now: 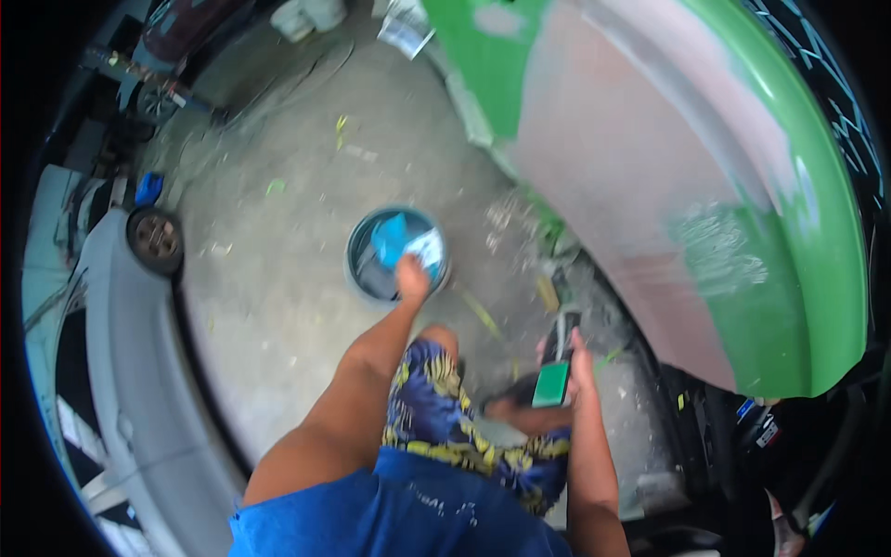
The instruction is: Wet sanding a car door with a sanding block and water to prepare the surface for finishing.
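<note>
At the rim of a round grey bucket [351, 243], my left hand [411, 277] reaches in with fingers that look curled. It is next to a white and blue printed packet [427, 252]; blur hides what it grips, if anything. Beside that lie a bright blue piece [390, 239] and a dark grey piece [373, 277]. My right hand [581, 368] is closed around a block with a flat green face [551, 383] and a dark upper part, which looks like a sanding block. It is held low, beside the green car panel [831, 288] with pinkish-grey filler patches and a scuffed area.
A grey car [153, 371] with a dark wheel [155, 239] stands on the left. A blue container [148, 188] sits behind it. White buckets [306, 17] and paper [406, 30] lie at the far side. Tape scraps dot the concrete floor [288, 241]. Dark car parts [742, 464] are lower right.
</note>
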`<action>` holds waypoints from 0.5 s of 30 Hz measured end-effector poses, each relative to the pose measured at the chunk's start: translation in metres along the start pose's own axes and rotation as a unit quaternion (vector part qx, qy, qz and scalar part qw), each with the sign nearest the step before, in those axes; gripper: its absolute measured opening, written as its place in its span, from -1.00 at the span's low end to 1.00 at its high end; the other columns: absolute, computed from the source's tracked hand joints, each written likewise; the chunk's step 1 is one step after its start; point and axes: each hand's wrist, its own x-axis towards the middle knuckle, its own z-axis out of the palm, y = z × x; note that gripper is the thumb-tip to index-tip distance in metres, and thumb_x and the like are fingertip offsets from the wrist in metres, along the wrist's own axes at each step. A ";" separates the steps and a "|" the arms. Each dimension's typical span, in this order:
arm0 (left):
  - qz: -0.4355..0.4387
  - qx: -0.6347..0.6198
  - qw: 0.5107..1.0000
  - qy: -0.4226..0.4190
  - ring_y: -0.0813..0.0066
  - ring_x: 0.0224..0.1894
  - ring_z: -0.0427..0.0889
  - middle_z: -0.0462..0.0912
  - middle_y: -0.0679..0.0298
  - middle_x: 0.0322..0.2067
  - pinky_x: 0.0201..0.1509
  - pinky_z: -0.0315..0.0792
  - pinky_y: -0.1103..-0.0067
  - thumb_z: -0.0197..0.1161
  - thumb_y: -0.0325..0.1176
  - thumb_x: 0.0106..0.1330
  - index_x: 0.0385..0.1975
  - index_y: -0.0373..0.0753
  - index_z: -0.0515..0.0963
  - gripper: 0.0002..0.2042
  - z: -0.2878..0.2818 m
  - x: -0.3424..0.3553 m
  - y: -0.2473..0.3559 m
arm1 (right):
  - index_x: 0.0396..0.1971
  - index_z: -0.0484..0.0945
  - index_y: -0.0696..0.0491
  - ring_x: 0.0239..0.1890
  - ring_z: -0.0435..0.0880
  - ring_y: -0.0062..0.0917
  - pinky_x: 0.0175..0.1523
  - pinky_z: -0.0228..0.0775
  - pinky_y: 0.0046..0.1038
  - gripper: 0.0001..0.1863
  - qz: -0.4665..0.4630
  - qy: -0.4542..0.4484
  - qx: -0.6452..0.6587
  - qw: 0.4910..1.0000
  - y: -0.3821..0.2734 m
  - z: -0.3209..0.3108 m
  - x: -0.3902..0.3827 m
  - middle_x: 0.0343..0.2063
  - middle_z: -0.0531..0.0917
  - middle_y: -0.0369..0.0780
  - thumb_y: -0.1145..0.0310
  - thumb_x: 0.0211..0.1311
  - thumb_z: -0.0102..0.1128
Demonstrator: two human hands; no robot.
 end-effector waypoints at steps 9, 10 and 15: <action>0.038 0.286 0.899 -0.328 -0.27 0.14 0.67 0.68 -0.20 0.10 0.21 0.59 0.07 0.61 0.11 0.09 0.17 -0.29 0.62 -0.26 -0.024 0.122 -0.126 | 0.23 0.49 0.23 -0.23 0.83 -0.08 -0.21 0.77 -0.02 -0.34 -0.057 -0.013 -0.097 0.994 0.033 -0.055 0.144 -0.18 0.74 0.07 -0.13 0.63 -0.08; 0.074 0.280 0.896 -0.336 -0.18 0.05 0.75 0.76 -0.15 -0.02 0.13 0.62 0.06 0.59 0.12 0.11 0.02 -0.33 0.70 -0.34 -0.027 0.129 -0.128 | 0.16 0.49 0.18 -0.25 0.83 -0.11 -0.23 0.77 -0.03 -0.39 -0.054 0.020 -0.088 0.994 0.032 -0.060 0.152 -0.20 0.74 0.06 -0.13 0.63 -0.09; -0.182 -0.338 0.866 -0.321 0.37 -0.39 0.74 0.73 0.23 -0.37 -0.29 0.68 0.37 0.34 -0.21 0.33 -0.24 -0.27 0.67 -0.77 -0.079 0.128 -0.091 | 0.09 0.51 0.13 -0.22 0.83 -0.18 -0.23 0.76 -0.11 -0.46 -0.192 0.002 -0.200 0.961 0.010 -0.015 0.140 -0.18 0.75 0.02 -0.09 0.65 -0.10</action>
